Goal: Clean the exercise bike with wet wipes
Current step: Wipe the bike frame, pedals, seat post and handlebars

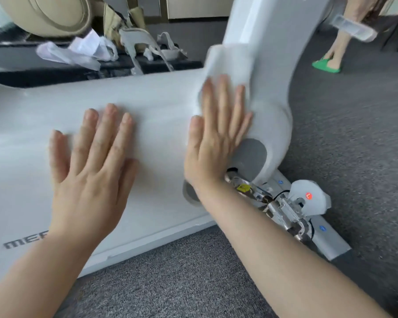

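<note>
While both hands lie flat on it, the exercise bike [161, 115] fills most of the head view, its broad white body running under the palms from far beyond the left hand [90, 164] across to the right hand [214, 136], so its long axis lies left to right in front of the person, with a thick white column rising up and away just beyond the right fingertips. Below the right wrist a chrome crank and a grey pedal [312, 198] stick out toward the carpet [193, 283], and a grey base bar runs off past the right forearm. The left hand rests open, fingers straight and spread, bare palm pressed on the panel as a brace. The right hand is likewise open and flat, pressing a white wet wipe [225, 65] against the joint where body and column meet; the wipe reaches up past the fingertips onto the column. I judge the cleaning to be midway: the wipe is at work on the frame, yet no visible sheen or dirt shows which parts are done, and the column, pedal and base look likely still to need wiping. Crumpled white sheets [79, 51] lie well beyond the left hand, perhaps used wipes, though I cannot tell.
</note>
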